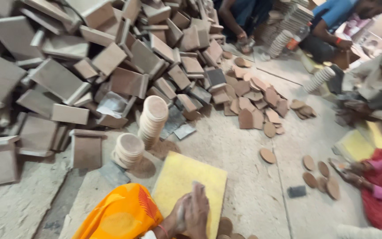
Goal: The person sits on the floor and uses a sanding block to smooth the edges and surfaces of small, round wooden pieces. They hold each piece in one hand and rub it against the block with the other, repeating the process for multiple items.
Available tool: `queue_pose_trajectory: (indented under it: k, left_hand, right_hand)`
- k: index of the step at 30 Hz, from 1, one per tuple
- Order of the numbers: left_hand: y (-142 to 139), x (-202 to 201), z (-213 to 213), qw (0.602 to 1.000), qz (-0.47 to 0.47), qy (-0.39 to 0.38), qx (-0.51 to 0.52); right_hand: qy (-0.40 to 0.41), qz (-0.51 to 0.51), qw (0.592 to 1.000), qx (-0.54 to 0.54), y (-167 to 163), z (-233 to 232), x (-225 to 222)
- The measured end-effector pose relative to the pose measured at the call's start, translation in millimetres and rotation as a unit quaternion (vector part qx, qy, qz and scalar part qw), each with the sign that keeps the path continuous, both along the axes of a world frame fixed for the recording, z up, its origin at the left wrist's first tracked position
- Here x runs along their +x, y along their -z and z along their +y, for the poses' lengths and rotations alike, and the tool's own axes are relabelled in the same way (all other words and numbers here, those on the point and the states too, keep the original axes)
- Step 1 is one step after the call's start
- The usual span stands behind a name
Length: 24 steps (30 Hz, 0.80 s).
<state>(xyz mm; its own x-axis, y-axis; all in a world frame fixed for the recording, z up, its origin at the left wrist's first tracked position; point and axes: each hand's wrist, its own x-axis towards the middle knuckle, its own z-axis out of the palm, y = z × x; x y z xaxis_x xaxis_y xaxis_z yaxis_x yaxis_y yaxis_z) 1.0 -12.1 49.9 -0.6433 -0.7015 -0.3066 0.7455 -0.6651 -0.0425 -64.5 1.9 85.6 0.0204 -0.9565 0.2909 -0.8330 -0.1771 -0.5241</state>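
Down at the bottom edge the person's hands are pressed together, palm against palm, over the near end of a yellow pad (180, 177). The right hand (198, 213) lies over the left hand (178, 216), and something thin seems to sit between them, but I cannot tell what, nor whether the fingers grip it. An orange sleeve (120, 214) covers the left arm. A few brown discs (224, 226) lie on the floor just right of the hands.

Beyond the pad stand two stacks of round discs: a short stack (128, 150) and a taller, leaning stack (152, 120) right behind it. To the right, loose discs (318, 173) lie scattered on the dusty floor (244, 150), near a small dark block (296, 191) and another person's hand (348, 172).

Farther back a heap of arch-shaped pieces (255, 104) spreads out, and a great pile of square slabs (89, 66) fills the left. At the far side more people sit working beside white stacks (319, 79).
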Motion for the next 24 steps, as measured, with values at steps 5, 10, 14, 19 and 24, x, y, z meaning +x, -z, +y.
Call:
queue_pose_trajectory:
  k: [5,10,14,19,24]
  left_hand:
    - [12,13,12,0.995,0.033,-0.085,-0.04]
    - [1,18,-6,0.992,-0.119,-0.033,0.029]
    - [-15,5,-5,0.99,-0.124,0.016,0.058]
    - [-5,5,2,0.997,-0.064,-0.044,-0.004]
    - [5,15,-7,0.987,-0.156,-0.024,-0.013]
  right_hand:
    - [-0.023,-0.027,0.999,0.028,36,19,1]
    - [-0.104,-0.013,0.994,-0.016,78,67,-3]
    - [-0.013,-0.025,0.999,0.025,64,43,-22]
    - [0.056,-0.05,0.995,0.064,46,1,-19]
    - [-0.029,-0.086,0.995,0.032,63,71,8]
